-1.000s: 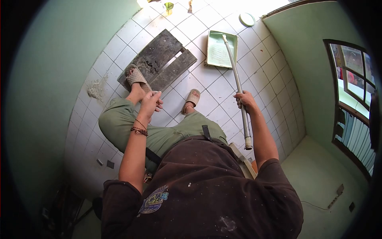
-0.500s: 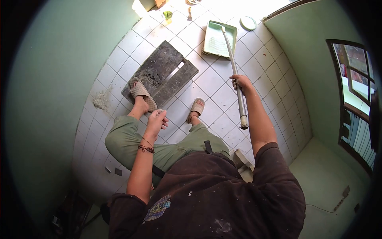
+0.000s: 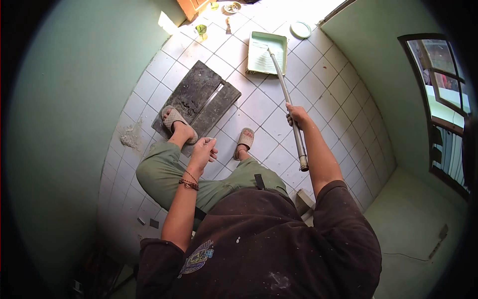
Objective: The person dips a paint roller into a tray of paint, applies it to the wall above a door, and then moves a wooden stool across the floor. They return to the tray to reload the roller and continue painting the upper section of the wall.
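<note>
My right hand is wrapped round a long metal pole, near its lower part. The pole's far end reaches into a green paint tray on the tiled floor; whatever is fixed to that end cannot be made out. In front of my lap is my left hand, fingers curled, with a small whitish thing at the fingertips that is too small to name. Below that hand, my sandalled foot rests on a dark wooden platform.
A round green lid lies right of the tray. Further left are a yellow-green cup, a brush and a small dish. Green walls flank the floor, with a window at the right. A grey block sits beside my hip.
The view has shifted slightly, so the tray, lid and platform appear a little further left and lower. Both hands keep their hold, and the pole's far end remains in the tray.
</note>
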`<state>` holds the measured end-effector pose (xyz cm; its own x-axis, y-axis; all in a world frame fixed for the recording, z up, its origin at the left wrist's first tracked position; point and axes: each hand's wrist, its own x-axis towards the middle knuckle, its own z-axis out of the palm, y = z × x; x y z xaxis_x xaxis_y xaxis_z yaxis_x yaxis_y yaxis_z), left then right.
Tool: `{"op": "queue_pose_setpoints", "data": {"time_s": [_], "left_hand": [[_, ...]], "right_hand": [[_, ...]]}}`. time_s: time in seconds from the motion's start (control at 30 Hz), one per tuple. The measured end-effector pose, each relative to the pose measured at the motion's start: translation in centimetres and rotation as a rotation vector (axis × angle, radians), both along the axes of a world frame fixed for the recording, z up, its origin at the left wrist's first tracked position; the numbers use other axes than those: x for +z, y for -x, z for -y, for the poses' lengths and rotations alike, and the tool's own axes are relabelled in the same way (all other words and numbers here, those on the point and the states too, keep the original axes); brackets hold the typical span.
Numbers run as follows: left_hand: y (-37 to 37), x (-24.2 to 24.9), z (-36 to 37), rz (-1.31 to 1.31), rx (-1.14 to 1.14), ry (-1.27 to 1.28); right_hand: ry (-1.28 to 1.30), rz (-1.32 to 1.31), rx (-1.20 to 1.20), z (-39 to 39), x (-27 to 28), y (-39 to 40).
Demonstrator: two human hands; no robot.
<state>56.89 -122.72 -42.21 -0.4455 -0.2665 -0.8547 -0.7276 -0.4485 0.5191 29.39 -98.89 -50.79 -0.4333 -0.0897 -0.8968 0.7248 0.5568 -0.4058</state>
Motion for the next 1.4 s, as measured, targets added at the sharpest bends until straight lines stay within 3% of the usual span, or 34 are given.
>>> {"op": "queue_pose_setpoints", "data": {"time_s": [0.3,0.6,0.8,1.03,1.1,1.2,1.3,1.4], "left_hand": [[0.8,0.3,-2.4,-0.050,-0.106,-0.011],[2.6,0.6,-3.3,-0.119,-0.175,-0.001],[3.0,-0.5,-4.1,-0.114,-0.279,-0.042],[4.7,0.2,-4.7,-0.181,-0.261,-0.052],[6.4,0.2,-6.3,-0.190,-0.420,-0.006],[9.1,0.4,-10.4,-0.471,-0.898,0.364],[10.3,2.3,-15.8,-0.783,-1.227,0.662],[10.3,3.1,-19.4,-0.955,-1.371,0.870]], "right_hand": [[-0.029,0.034,0.013,-6.8,0.6,-6.8],[0.011,-0.033,-0.014,-11.2,6.8,-15.7],[0.107,0.019,-0.020,-11.8,7.1,-16.5],[0.191,0.135,-0.130,-12.6,15.8,-18.9],[0.302,0.241,-0.314,-13.1,18.5,-19.9],[0.319,0.239,-0.422,-12.5,22.2,-20.8],[0.275,0.178,-0.394,-12.2,24.2,-20.8],[0.228,0.152,-0.372,-11.2,26.4,-20.1]]}}
